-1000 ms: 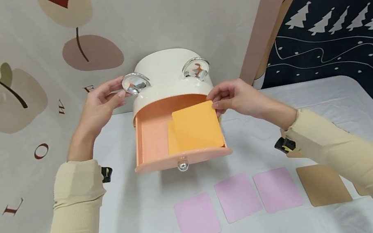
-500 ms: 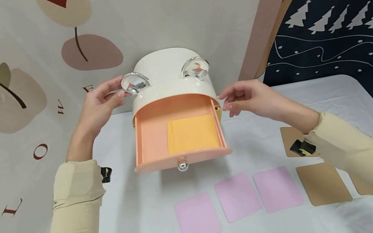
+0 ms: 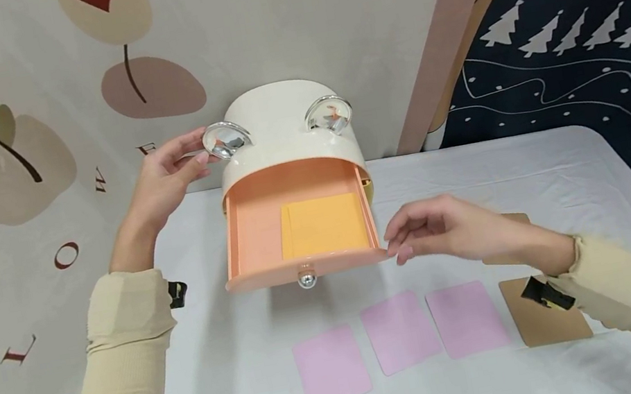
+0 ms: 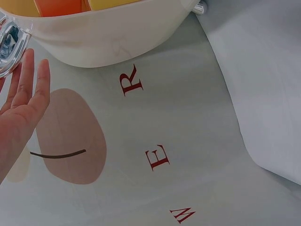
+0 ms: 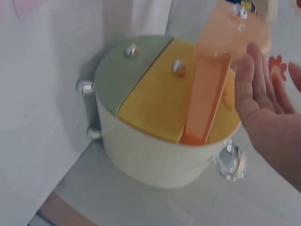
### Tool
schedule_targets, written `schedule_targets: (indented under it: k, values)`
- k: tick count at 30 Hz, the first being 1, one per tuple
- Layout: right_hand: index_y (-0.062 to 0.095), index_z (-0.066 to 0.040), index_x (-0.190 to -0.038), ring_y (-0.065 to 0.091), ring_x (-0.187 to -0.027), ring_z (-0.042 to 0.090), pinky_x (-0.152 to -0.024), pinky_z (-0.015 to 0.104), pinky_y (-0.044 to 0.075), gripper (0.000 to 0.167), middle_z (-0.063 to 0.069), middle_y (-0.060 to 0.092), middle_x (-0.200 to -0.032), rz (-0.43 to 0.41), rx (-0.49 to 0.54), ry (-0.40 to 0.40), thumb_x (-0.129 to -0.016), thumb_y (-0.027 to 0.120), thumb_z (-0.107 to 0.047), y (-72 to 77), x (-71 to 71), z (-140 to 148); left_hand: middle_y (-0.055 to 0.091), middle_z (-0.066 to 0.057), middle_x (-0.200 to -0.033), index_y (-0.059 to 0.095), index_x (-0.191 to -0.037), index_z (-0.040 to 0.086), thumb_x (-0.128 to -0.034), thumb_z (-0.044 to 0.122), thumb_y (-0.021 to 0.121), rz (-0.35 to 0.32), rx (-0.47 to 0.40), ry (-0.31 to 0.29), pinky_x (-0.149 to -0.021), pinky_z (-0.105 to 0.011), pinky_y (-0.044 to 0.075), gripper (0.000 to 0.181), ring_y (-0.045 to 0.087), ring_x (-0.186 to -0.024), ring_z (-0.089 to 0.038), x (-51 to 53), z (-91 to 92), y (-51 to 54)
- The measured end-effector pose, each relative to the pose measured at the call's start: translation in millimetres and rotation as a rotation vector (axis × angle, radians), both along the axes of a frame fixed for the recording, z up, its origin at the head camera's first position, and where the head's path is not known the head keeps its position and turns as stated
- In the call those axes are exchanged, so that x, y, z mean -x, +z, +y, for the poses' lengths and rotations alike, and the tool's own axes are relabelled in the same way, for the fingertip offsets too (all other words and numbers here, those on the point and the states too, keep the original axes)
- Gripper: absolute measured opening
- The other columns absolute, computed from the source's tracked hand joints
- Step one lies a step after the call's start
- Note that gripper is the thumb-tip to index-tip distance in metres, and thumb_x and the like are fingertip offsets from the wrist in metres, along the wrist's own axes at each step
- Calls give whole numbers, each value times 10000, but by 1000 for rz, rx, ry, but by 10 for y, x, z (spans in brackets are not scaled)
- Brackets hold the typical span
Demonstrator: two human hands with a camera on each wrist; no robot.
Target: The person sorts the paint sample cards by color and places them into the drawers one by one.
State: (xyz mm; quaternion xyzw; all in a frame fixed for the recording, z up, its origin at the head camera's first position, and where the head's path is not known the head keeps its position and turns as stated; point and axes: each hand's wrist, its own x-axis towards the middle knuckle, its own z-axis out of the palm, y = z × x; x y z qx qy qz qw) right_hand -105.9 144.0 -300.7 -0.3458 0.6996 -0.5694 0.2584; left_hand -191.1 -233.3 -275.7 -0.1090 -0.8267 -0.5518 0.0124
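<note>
Peach drawer with 1 knob stands open near 3 pink cards.

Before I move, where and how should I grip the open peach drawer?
I'd probably take the peach drawer by its silver knob, pinching from the front: the knob is round, juts forward at mid-width, and nothing covers it.

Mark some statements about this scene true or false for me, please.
1. The peach drawer is pulled open. True.
2. The orange cards lie outside the peach drawer. False: they lie inside it.
3. Three pink cards lie on the white tablecloth. True.
4. The right hand grips one of the pink cards. False: the right hand holds nothing.
5. The left hand is at a silver disc. True.
6. The green drawer is open. False: it is shut.
</note>
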Motion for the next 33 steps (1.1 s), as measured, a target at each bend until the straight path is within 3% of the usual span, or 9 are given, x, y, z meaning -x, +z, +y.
schedule_targets:
  k: [4, 9, 18, 25, 29, 33]
  values:
    - [537, 95, -1110, 610, -915, 301, -818, 370, 513, 240, 190, 600, -1033, 12, 28, 135, -881, 561, 26, -107, -109, -126, 540, -105, -1182, 458, -1331, 31, -923, 85, 530, 2, 9, -1, -815, -197, 494, 417, 592, -957, -99, 1, -1, -1]
    - [468, 49, -1248, 570, -1022, 261, -863, 352, 492, 384, 173, 513, -1205, -9, 8, 192, -886, 576, -25, -279, -215, -325, 547, -86, -1160, 464, -1326, 31, -920, 95, 540, 7, 0, -12, -817, -199, 493, 418, 594, -967, -115, 13, -8, -7]
    - [361, 17, -1351, 483, -1148, 215, -868, 337, 491, 525, 130, 305, -1409, 34, 33, 219, -874, 581, 4, -446, -268, -585, 550, -68, -1149, 467, -1326, 38, -918, 105, 547, 6, -7, -19, -811, -183, 490, 422, 592, -962, -114, 26, -28, -24]
    - [313, -18, -1391, 449, -1175, 219, -881, 322, 482, 602, 96, 352, -1388, 70, 33, 219, -858, 587, 35, -444, -243, -690, 539, -95, -1173, 463, -1330, 41, -917, 103, 547, 5, 16, -9, -816, -188, 491, 426, 580, -958, -86, 13, -9, -11]
    - [328, -19, -1385, 455, -1173, 197, -867, 341, 490, 602, 91, 373, -1382, 86, 32, 199, -846, 579, 69, -417, -179, -717, 531, -117, -1189, 466, -1326, 32, -915, 94, 549, -1, 20, 6, -819, -198, 493, 424, 573, -965, -104, 7, -1, 2]
    - [352, -4, -1371, 466, -1165, 203, -850, 367, 499, 592, 109, 411, -1355, 91, 43, 126, -832, 574, 101, -369, -14, -745, 532, -108, -1191, 463, -1329, 38, -915, 96, 549, -12, 17, 11, -819, -193, 491, 427, 572, -990, -145, 2, -3, 7]
